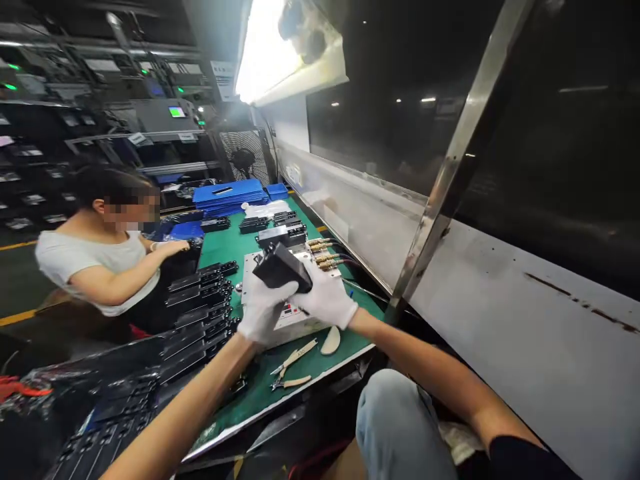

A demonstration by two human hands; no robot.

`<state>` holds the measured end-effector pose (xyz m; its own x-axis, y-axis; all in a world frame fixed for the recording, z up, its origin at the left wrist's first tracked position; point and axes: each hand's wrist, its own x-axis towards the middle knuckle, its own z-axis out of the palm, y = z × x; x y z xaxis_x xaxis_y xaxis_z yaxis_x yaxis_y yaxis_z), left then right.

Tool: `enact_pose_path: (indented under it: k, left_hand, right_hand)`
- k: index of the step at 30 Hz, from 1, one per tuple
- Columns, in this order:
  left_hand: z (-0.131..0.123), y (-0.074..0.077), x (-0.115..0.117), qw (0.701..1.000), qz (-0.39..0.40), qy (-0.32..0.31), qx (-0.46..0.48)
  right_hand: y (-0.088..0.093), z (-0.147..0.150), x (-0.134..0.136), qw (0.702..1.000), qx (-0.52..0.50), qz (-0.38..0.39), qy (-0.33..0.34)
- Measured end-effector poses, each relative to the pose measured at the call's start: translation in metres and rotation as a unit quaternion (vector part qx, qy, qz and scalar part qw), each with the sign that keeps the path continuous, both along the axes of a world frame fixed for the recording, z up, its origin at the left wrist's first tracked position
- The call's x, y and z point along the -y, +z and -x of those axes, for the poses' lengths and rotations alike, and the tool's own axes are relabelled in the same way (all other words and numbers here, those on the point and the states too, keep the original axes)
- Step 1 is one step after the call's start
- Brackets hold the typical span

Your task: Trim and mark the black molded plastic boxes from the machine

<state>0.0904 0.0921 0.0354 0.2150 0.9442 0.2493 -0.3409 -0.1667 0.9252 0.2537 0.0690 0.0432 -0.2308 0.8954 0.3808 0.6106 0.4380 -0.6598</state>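
My left hand (265,310) and my right hand (327,297), both in white gloves, grip a black box-shaped device (281,268) between them, above a metal test fixture (287,320) with a small display panel. Brass connectors with cables (320,253) stick out beyond the fixture. Below my hands, a pair of pliers with beige handles (293,365) and a white crescent-shaped piece (331,340) lie on the green bench mat (235,243). Rows of black parts (200,300) line the mat to the left of my left hand.
A co-worker in a white top (97,263) works at the far side of the bench. Blue stacked trays (230,197) and a standing fan (245,160) are behind. A metal-framed machine wall (450,187) runs along the right, and my knee (395,427) is below.
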Motion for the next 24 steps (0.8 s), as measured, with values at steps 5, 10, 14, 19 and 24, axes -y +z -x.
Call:
enact_pose_path:
  k: [5, 10, 14, 19, 24]
  left_hand:
    - [0.029, 0.012, -0.105, 0.968, -0.094, 0.171, -0.158]
    - [0.027, -0.012, -0.153, 0.952, -0.086, 0.188, -0.224]
    - [0.025, -0.043, -0.161, 0.941, -0.079, 0.212, -0.25]
    - [0.027, -0.059, -0.154, 0.922, -0.102, 0.224, -0.298]
    - [0.032, -0.055, -0.151, 0.895, -0.096, 0.238, -0.365]
  right_hand:
    - [0.033, -0.006, -0.112, 0.957, 0.281, -0.066, 0.028]
    - [0.03, -0.006, -0.157, 0.935, 0.342, -0.058, 0.069]
    - [0.012, -0.004, -0.163, 0.921, 0.376, -0.045, 0.086]
    - [-0.01, -0.012, -0.154, 0.909, 0.399, -0.108, 0.055]
    - [-0.018, -0.01, -0.152, 0.909, 0.398, -0.103, 0.069]
